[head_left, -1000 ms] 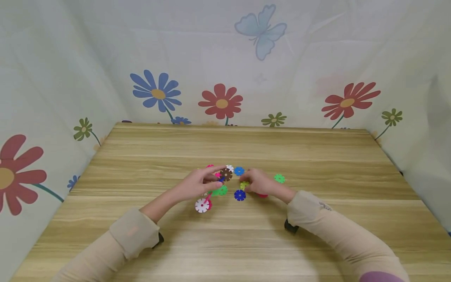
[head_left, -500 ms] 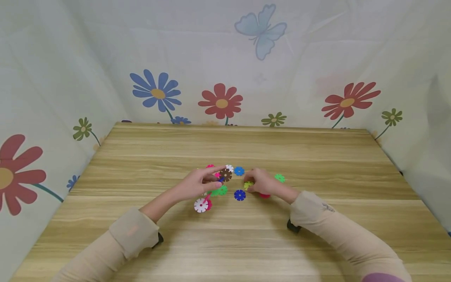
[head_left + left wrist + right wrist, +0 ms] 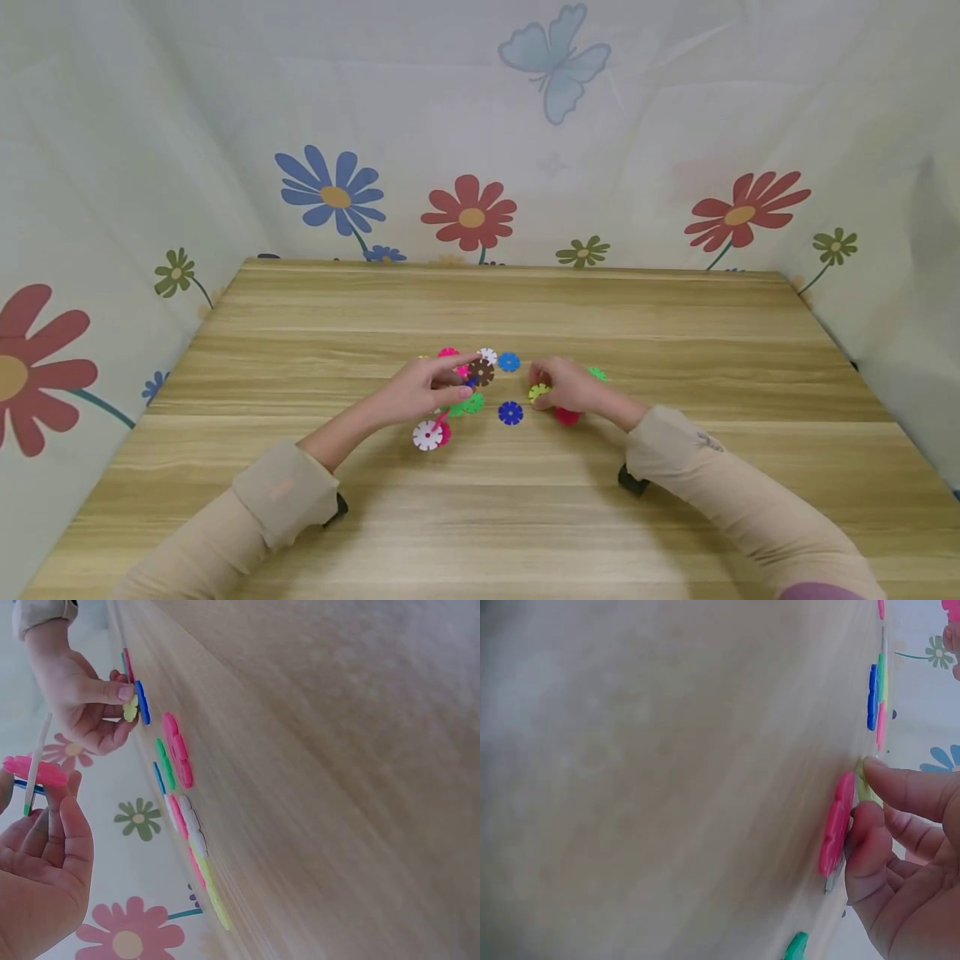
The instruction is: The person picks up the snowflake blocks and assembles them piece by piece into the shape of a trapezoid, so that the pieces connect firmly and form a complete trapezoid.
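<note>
In the left wrist view, my left hand [image 3: 49,877] holds several notched snowflake discs joined together, with a pink disc [image 3: 37,771] crossed by a white disc [image 3: 36,761] seen edge-on. From the head view, a white disc [image 3: 424,436] juts out below that left hand [image 3: 397,394]. My right hand [image 3: 572,387] pinches a yellow-green snowflake disc [image 3: 537,393] between thumb and fingers. That yellow-green disc [image 3: 865,787] is partly hidden by the fingers in the right wrist view. A dark blue disc [image 3: 511,413] lies on the table between the hands.
Loose discs lie around the hands on the wooden table [image 3: 495,517]: a light blue disc [image 3: 509,362], a green disc [image 3: 597,374] and a red-pink disc [image 3: 567,417] partly under the right hand. A flowered curtain [image 3: 637,117] stands behind the table.
My right hand has slid to the right with the yellow-green disc, away from the dark blue disc. The left hand stays nearly still; its white disc has shifted slightly left.
</note>
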### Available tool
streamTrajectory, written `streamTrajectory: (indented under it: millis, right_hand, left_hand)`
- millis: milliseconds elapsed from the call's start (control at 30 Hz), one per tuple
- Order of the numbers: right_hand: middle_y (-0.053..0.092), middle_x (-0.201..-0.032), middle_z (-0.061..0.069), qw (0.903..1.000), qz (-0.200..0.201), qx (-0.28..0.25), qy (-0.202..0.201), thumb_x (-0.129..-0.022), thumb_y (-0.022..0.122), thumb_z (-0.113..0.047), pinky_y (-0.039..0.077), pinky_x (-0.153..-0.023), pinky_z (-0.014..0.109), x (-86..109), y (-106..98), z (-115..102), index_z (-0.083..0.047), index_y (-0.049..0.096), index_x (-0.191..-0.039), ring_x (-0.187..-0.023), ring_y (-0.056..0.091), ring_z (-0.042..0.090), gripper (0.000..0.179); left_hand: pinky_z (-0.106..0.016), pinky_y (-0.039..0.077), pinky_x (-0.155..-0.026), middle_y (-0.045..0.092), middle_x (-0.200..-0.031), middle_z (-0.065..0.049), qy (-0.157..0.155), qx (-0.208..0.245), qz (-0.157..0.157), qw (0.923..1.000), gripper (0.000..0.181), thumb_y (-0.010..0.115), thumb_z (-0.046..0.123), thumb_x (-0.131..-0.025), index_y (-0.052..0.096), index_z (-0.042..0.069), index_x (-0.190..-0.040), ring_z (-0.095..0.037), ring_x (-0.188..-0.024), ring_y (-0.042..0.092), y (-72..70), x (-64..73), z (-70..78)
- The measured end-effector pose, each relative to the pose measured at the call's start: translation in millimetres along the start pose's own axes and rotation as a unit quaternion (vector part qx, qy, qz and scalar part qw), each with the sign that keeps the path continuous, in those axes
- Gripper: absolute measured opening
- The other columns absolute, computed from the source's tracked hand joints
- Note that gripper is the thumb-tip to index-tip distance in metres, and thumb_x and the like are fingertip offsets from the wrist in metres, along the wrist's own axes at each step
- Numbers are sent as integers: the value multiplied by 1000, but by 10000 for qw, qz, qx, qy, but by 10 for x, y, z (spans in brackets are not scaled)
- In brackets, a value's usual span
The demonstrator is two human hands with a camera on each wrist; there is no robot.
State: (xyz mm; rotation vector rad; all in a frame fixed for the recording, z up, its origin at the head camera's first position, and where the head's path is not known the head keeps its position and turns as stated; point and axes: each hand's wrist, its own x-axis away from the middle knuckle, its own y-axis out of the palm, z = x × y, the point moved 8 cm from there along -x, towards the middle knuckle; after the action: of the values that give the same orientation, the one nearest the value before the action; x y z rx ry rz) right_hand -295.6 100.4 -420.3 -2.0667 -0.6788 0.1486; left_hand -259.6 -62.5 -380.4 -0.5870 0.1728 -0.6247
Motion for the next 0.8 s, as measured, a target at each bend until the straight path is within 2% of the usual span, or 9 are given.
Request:
streamTrajectory:
  millis: [200,433,567,700,800]
  right_hand:
    - [59,-78,7,9998,51,-68,-191,-70,67,1,45,-62,24,33,-32,8,-6,57,-83,-72,53,16,18]
    - [60,-80,12,9972,-91,-684,-295,-73,59,9,49,-51,21,91,-54,-10,0,57,-86,-58,56,14,16]
    - [59,-80,13,9944,-64,-969,-411,-75,55,10,51,-54,23,114,-99,-17,2,57,-88,-62,56,15,15]
    - [58,-81,15,9890,23,-1411,-433,-77,53,10,52,-54,29,140,-180,-20,6,57,-91,-60,57,19,15]
    - [57,-81,16,9866,173,-1556,-467,-78,54,9,52,-55,33,168,-262,-41,5,57,-91,-61,57,21,14]
  left_hand:
    - [-26,51,-71,61,-110,-17,-36,0,-57,10000,51,55,28,-87,40,15,-134,-24,-98,60,12,-1,-24]
    - [-25,50,-63,62,-107,-17,-48,15,-89,9999,50,56,26,-87,40,14,-133,-19,-87,62,26,-7,-28]
    - [-26,49,-58,63,-104,-16,-51,-12,-97,9999,50,56,24,-87,40,12,-133,-15,-79,59,37,1,-6]
    - [-24,49,-60,64,-104,-13,32,-54,-90,9999,51,56,27,-86,41,12,-133,-15,-84,61,39,19,20]
    - [-23,49,-62,65,-104,-10,54,-77,-64,9999,51,57,27,-86,41,12,-133,-15,-90,61,36,24,23]
